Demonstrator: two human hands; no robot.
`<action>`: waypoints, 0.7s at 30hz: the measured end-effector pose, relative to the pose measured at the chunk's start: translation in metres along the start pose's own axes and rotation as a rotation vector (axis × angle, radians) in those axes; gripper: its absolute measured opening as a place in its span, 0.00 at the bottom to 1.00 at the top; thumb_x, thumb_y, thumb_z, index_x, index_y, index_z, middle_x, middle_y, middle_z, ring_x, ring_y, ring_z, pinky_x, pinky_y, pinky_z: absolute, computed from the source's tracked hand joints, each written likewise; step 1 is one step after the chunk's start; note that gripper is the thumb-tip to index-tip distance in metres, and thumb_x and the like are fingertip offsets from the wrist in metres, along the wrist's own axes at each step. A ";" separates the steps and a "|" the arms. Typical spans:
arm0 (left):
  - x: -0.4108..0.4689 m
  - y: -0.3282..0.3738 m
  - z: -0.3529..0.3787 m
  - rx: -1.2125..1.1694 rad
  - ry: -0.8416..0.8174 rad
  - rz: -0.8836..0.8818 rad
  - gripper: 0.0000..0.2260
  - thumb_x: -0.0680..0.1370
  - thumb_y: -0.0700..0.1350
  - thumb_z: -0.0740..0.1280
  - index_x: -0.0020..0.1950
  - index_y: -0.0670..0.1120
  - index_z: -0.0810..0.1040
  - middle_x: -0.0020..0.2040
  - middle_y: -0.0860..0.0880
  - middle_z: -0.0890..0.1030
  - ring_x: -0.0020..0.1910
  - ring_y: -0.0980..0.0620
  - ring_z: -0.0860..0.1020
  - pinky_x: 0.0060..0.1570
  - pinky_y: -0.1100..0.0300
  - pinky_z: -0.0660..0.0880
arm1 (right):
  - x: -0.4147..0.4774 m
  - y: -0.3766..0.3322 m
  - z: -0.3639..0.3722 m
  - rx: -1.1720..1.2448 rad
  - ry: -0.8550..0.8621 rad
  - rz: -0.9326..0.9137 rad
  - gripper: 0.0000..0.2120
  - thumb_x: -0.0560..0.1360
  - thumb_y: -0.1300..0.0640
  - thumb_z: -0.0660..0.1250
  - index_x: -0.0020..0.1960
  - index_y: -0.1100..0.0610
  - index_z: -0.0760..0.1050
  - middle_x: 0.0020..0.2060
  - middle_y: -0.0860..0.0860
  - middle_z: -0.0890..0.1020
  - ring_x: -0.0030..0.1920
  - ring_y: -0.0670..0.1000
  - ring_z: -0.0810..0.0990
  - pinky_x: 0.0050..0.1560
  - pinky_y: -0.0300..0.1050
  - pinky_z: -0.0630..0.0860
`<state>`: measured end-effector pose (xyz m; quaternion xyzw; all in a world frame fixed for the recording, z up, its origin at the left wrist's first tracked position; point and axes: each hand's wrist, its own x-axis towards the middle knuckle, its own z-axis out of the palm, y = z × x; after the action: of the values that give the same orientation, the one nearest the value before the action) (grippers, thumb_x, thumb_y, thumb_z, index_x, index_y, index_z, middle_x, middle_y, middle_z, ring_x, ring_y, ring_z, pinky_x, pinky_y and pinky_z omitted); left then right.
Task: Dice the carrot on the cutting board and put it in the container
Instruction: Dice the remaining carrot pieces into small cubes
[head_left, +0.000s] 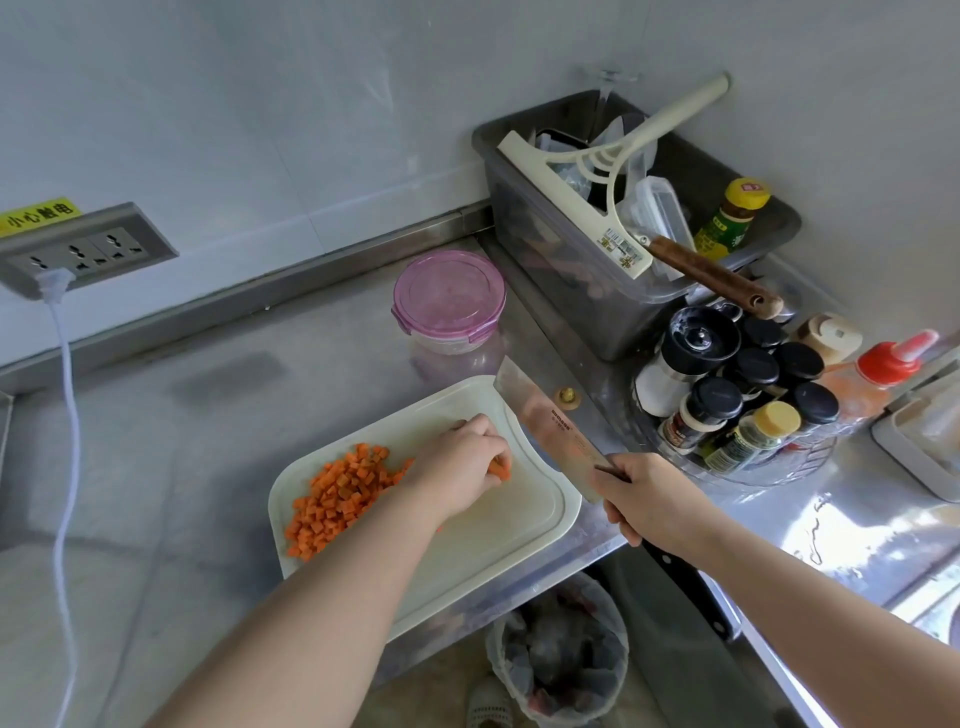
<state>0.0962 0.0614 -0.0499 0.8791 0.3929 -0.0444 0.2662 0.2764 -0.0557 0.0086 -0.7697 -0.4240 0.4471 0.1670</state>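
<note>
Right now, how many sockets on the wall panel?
3, side by side on the wall panel: left socket takes the white plug, middle socket and right socket show no plug.

The left hand (460, 467) and right hand (647, 501) are bare. The forearms (322, 597) are uncovered along their whole visible length. A pale perforated shoe (488, 709) shows at floor level.
</note>
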 end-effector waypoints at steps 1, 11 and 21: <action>-0.003 -0.001 -0.001 -0.007 -0.037 0.011 0.06 0.75 0.40 0.69 0.51 0.47 0.79 0.55 0.53 0.71 0.54 0.53 0.74 0.57 0.55 0.73 | 0.000 0.000 0.001 -0.018 -0.006 0.004 0.15 0.80 0.54 0.59 0.39 0.62 0.73 0.27 0.51 0.76 0.19 0.45 0.69 0.24 0.34 0.66; -0.029 0.015 0.016 -0.350 0.282 -0.486 0.17 0.75 0.43 0.70 0.63 0.45 0.74 0.58 0.47 0.77 0.53 0.50 0.78 0.53 0.61 0.72 | -0.008 -0.001 0.047 -0.102 0.027 -0.008 0.13 0.80 0.60 0.53 0.37 0.59 0.63 0.31 0.53 0.71 0.30 0.52 0.68 0.33 0.49 0.69; -0.026 0.030 0.025 -0.567 0.401 -0.654 0.10 0.77 0.39 0.66 0.58 0.42 0.79 0.54 0.46 0.82 0.53 0.50 0.79 0.46 0.66 0.69 | -0.009 -0.006 0.077 -0.291 0.042 -0.139 0.11 0.83 0.54 0.51 0.54 0.54 0.71 0.42 0.52 0.79 0.41 0.51 0.79 0.43 0.48 0.80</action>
<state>0.1033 0.0153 -0.0510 0.5932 0.6892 0.1535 0.3867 0.2074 -0.0689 -0.0250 -0.7636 -0.5332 0.3522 0.0929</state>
